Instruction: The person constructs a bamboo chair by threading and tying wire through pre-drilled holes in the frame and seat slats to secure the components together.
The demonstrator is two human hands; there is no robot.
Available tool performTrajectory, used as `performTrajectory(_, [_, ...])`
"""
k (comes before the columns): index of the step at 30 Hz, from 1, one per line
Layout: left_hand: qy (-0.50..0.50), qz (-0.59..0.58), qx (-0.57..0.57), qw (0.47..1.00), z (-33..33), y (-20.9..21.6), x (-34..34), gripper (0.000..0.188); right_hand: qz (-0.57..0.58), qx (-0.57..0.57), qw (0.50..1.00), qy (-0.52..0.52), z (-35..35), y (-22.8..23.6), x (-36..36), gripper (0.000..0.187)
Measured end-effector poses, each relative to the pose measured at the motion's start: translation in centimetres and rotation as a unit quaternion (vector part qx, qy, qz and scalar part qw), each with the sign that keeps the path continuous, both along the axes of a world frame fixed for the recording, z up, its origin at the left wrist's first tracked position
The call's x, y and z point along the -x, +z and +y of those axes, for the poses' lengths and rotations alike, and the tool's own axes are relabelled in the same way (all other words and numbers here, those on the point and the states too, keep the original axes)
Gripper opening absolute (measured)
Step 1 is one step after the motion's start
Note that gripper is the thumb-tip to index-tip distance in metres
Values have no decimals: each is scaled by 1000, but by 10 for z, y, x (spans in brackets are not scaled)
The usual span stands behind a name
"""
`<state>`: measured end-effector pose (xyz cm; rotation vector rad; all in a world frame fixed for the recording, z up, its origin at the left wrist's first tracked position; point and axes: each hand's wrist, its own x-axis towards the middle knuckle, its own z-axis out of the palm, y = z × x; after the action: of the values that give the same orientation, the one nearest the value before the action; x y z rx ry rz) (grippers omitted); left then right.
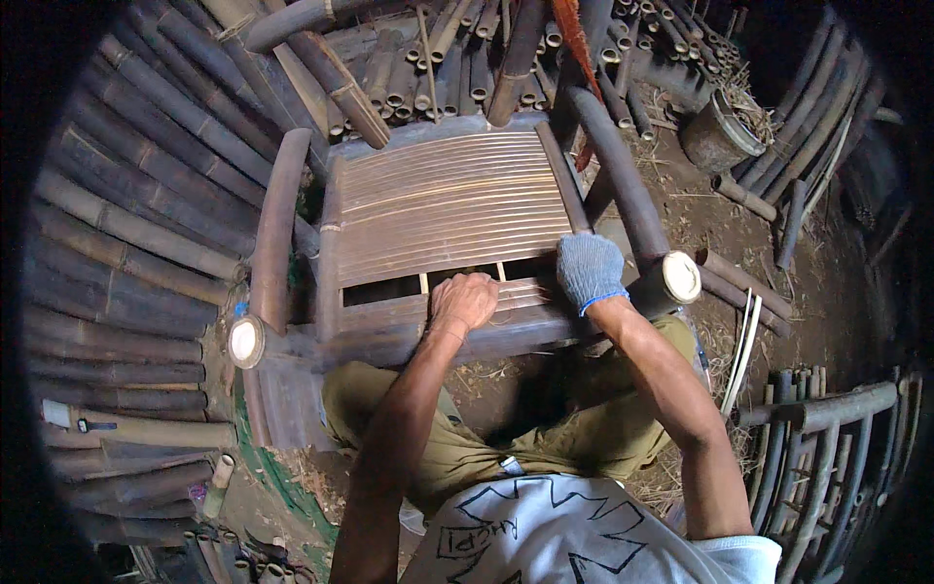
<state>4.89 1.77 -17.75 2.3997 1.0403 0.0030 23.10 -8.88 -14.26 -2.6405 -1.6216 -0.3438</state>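
Observation:
In front of me stands a dark bamboo chair frame (379, 346), its seat laid with narrow bamboo slats (448, 200). A gap (389, 290) crosses the seat near its front, with two thin pale crosspieces showing in it. My left hand (464, 300), bare, rests on the front slats (525, 292) at this gap. Its fingers curl over the slat edge, and their tips are hidden. On my right hand (591, 271) is a blue-grey knitted glove. That hand is closed at the right end of the gap, by the seat's side rail (564, 175); what its fingers hold is hidden.
Thick bamboo armrests (623, 175) rise at both sides of the seat. Bamboo poles (126, 263) line the left, and cut tubes (467, 78) are stacked behind. A bucket of shavings (720, 136) stands far right. Pale strips (744, 350) lie beside my right knee.

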Motion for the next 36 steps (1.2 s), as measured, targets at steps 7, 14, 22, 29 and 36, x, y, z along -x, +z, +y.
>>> performTrajectory(7, [-28,84,95,992,35,-14,-10,45,143,26,989,-1,28,-33,35,19])
performTrajectory(14, [-75,95,155,980,45,-33,-26,51,227,205,908,286,83,-115,-10,30])
performTrajectory(22, [-116,75,143,980,59,-70,-37,37,264,118,941,176,61,-76,18,25])
performTrajectory(29, [63,-231,83,967,30,22,25,19,133,-100,986,19,-36,96,11,47])
performTrajectory(36, [-189,-301,39,934,-20,123,-8,15,102,-298,929,197,-76,199,43,116])
